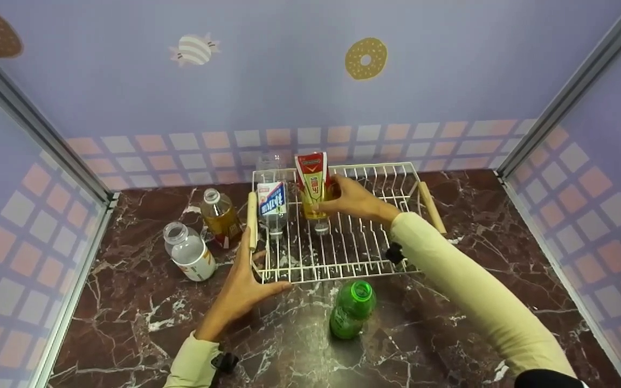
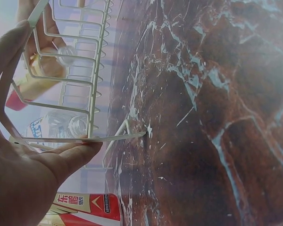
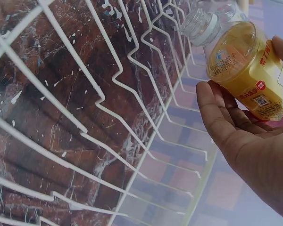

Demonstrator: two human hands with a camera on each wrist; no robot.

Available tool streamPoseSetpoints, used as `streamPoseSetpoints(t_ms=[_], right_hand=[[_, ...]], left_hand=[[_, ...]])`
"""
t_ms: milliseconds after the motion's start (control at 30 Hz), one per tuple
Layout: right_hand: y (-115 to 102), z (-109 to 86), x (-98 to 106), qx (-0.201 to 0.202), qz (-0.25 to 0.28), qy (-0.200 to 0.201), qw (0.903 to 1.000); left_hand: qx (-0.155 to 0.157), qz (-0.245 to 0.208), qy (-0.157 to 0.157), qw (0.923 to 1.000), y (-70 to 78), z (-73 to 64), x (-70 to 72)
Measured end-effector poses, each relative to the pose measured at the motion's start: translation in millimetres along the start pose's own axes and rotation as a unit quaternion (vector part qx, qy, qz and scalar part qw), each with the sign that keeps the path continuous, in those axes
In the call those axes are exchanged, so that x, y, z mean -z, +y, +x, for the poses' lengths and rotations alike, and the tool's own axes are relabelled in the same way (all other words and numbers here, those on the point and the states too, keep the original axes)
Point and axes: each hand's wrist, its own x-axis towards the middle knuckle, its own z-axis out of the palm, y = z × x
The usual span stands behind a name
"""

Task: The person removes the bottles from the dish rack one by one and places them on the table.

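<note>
A white wire rack (image 1: 353, 245) with wooden handles rests on the counter. My left hand (image 1: 243, 288) grips its near left corner, thumb along the front and fingers at the side; the left wrist view shows this hand (image 2: 28, 174) against the rim. With my right hand (image 1: 361, 202) I hold a red-and-yellow labelled bottle (image 1: 313, 186) neck down over the rack's left half. In the right wrist view, fingers curl beneath the bottle (image 3: 264, 84). Beside it, a clear bottle (image 1: 273, 202) with a blue-and-white label leans neck down in the rack.
Left of the rack stand a clear bottle with a white label (image 1: 189, 253) and another red-and-yellow labelled bottle (image 1: 221, 218), both uncapped. An open green bottle (image 1: 351, 312) stands in front. Patterned walls (image 1: 289, 81) enclose the marbled counter (image 1: 143, 312) at the back and sides.
</note>
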Motion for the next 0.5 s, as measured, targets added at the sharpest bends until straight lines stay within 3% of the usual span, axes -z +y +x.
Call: streamPoseSetpoints(t_ms=[500], right_hand=[[0.0,-53.3,14.8,0.019,-0.041,0.001,0.999]], left_hand=[[0.01,-0.017,-0.003,0.9998,-0.9,0.4,-0.1]])
